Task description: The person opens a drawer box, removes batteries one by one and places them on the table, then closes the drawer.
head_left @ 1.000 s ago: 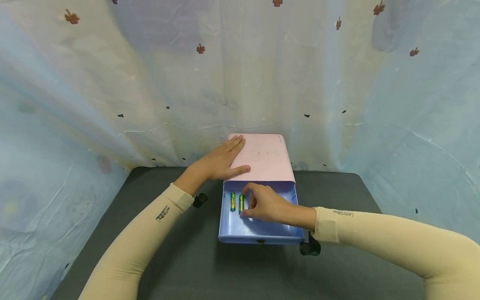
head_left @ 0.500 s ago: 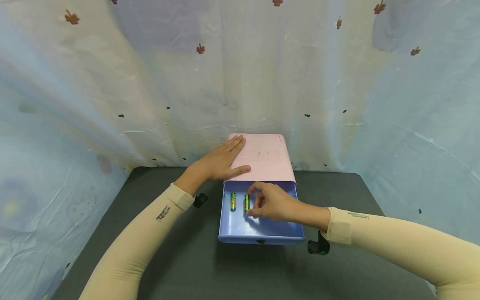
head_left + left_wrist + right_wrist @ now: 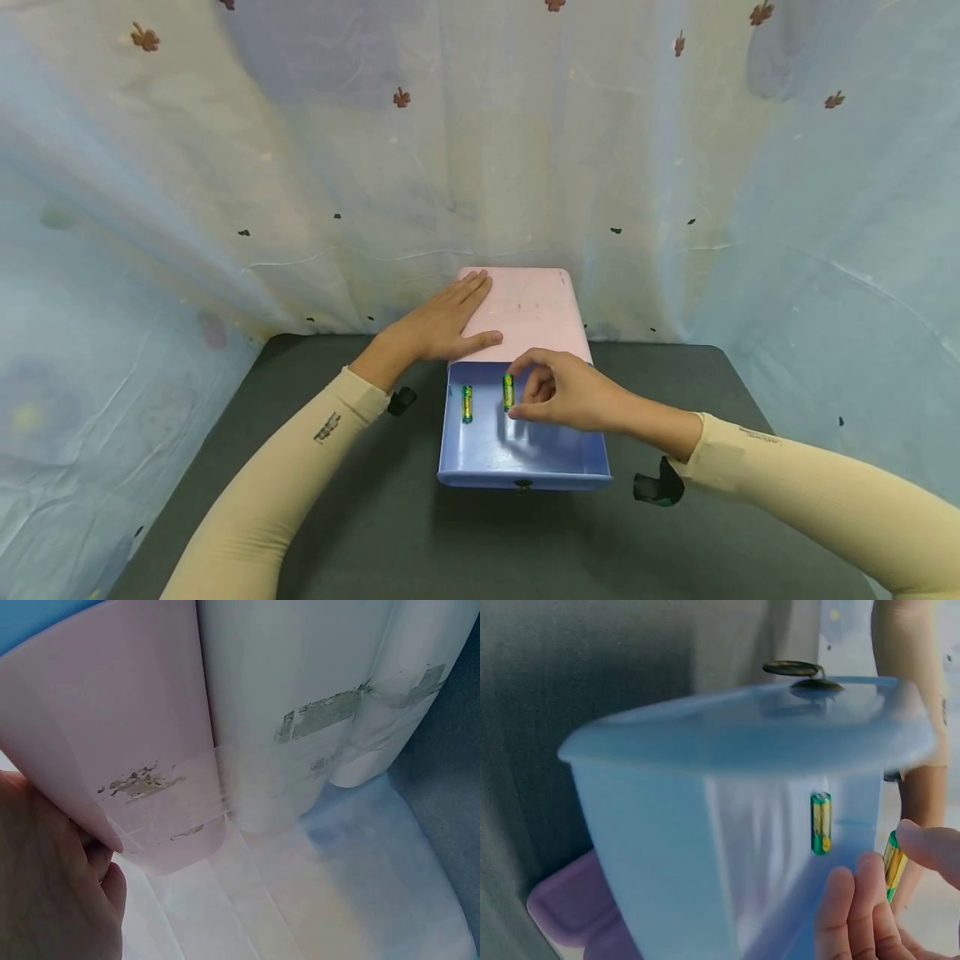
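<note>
My left hand (image 3: 442, 321) rests flat on the pink top of a drawer unit (image 3: 536, 317), fingers straight and thumb spread. In the left wrist view that hand (image 3: 56, 877) lies along the unit's pink side (image 3: 135, 712). A blue drawer (image 3: 480, 457) is pulled out from under the pink top. My right hand (image 3: 577, 392) pinches a green and yellow battery (image 3: 508, 392) between thumb and fingertip, above the drawer. In the right wrist view the pinched battery (image 3: 893, 864) stands partly behind the fingers. A second battery (image 3: 467, 404) lies at the drawer's left side.
The drawer's front bears a ring pull (image 3: 791, 669). Below the pink tier are whitish tiers (image 3: 285, 682) with clear tape and worn patches. The unit stands on a dark grey table (image 3: 360, 517), close to a patterned curtain (image 3: 525, 167) behind it.
The right hand has moved to the right and upward, carrying the battery away from the other one. The left hand has stayed on the pink top.
</note>
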A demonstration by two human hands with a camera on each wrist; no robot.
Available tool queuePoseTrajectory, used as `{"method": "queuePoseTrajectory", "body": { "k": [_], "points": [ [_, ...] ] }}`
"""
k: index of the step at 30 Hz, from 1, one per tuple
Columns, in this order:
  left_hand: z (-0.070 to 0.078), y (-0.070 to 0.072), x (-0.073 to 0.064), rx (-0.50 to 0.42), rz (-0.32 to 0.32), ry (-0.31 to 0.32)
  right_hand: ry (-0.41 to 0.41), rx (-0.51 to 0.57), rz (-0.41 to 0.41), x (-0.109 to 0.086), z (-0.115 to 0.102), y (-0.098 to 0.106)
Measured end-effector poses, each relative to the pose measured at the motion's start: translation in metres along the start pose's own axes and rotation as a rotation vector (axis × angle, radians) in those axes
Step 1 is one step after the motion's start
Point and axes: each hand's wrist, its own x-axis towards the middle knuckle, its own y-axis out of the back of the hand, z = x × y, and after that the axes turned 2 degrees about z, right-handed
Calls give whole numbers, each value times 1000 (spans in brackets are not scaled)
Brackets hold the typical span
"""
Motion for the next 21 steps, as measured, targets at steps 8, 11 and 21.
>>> {"method": "queuePoseTrajectory", "body": {
  "k": [8, 11, 21],
  "points": [
    [2, 1, 0, 8, -5, 10, 3, 60, 26, -8, 6, 18],
    [2, 0, 0, 8, -6, 10, -2, 79, 35, -12, 11, 23],
    [2, -2, 1, 20, -8, 12, 18, 138, 65, -27, 22, 44]
  ]
}}
